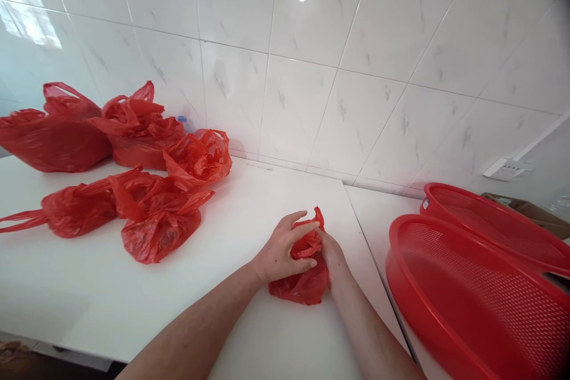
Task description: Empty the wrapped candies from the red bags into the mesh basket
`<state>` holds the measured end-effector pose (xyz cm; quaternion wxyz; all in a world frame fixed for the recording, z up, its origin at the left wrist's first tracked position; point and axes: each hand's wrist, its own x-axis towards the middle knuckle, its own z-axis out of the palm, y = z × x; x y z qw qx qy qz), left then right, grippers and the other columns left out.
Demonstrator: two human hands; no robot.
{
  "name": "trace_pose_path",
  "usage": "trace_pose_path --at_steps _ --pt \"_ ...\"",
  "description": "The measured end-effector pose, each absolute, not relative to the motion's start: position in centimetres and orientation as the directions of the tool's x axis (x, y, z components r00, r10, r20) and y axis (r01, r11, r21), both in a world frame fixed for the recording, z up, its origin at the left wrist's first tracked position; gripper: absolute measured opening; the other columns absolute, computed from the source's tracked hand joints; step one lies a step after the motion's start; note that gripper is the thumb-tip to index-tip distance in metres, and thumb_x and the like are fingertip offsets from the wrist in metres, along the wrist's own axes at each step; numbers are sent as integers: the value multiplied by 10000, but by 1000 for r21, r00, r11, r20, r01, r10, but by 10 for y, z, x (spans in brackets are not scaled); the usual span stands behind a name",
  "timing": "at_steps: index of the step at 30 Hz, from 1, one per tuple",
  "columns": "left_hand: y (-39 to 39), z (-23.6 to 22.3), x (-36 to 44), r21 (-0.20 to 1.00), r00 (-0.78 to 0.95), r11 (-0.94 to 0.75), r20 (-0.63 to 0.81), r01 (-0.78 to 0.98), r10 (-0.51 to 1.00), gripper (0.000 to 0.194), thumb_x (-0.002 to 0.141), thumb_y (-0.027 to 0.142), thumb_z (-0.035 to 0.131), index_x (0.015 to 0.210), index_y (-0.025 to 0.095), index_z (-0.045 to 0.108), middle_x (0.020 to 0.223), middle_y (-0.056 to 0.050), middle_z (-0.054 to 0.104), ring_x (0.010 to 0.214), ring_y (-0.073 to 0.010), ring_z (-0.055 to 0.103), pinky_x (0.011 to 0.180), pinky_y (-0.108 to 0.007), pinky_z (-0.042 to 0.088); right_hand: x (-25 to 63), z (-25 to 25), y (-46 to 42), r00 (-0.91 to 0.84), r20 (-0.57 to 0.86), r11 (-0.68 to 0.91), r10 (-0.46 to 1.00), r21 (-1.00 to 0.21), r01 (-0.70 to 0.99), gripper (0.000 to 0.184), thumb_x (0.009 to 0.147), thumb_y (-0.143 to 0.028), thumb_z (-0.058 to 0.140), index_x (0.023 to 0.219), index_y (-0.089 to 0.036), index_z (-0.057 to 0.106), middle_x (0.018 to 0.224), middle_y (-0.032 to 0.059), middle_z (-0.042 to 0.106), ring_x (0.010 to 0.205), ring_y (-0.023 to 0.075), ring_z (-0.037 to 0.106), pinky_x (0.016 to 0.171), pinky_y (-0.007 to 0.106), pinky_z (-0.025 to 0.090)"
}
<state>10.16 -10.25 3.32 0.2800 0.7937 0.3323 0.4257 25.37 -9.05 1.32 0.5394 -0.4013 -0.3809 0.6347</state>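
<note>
A small red plastic bag (301,285) rests on the white counter (249,202) in front of me. My left hand (281,250) is closed over its knotted top, fingers curled round the plastic. My right hand (332,254) grips the same bag from the right side, mostly hidden behind it. Both hands press together at the bag's neck.
Several filled red plastic bags (155,214) lie at the left and back left of the counter, against the tiled wall. Two red perforated plastic baskets (472,291) sit at the right. A wall socket (505,169) and a cardboard box (529,211) are at the far right.
</note>
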Motion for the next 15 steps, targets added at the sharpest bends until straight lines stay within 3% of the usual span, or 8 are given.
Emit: trace_pose_path --at_steps 3,4,6,9,12,15 --pt "-101 31 104 799 402 -574 474 177 784 259 817 341 577 1047 259 663 1272 -76 498 1209 -252 425 1001 -397 377 253 13 -89 -113 -216 -244 970 -868 -432 258 774 -462 618 772 -204 609 576 -3 562 531 146 536 524 292 428" --pt "-99 30 103 842 360 -524 453 127 815 237 859 364 511 965 232 678 1182 -82 554 1135 -235 485 962 -380 408 252 15 -89 -114 -214 -242 970 -864 -441 269 773 -471 618 744 -204 600 519 -26 509 488 125 494 496 269 402" --pt "-94 26 101 919 250 -391 368 48 896 310 890 414 437 872 196 656 1013 -80 613 967 -208 563 860 -355 459 250 21 -92 -141 -185 -230 972 -862 -452 276 767 -479 626 725 -209 589 441 -61 403 426 98 412 457 239 350" --pt "-85 20 96 977 138 -214 214 -16 967 364 849 508 465 819 172 602 807 -46 619 749 -177 578 710 -322 479 247 29 -99 -242 -130 -232 962 -856 -463 248 772 -464 633 845 -228 611 431 -75 375 417 93 381 453 222 321" --pt "-82 17 93 991 181 -100 115 -90 977 408 798 572 502 775 169 563 666 -9 583 617 -151 550 610 -291 463 247 32 -105 -367 -110 -278 924 -851 -445 277 794 -501 595 888 -242 618 458 -60 403 440 101 387 471 230 328" --pt "-83 18 94 989 255 -29 66 -146 965 412 779 592 517 787 180 543 633 2 576 598 -147 551 596 -280 458 249 33 -106 -431 -92 -305 898 -836 -457 492 787 -690 447 798 -230 621 475 -32 414 457 115 386 488 257 347"
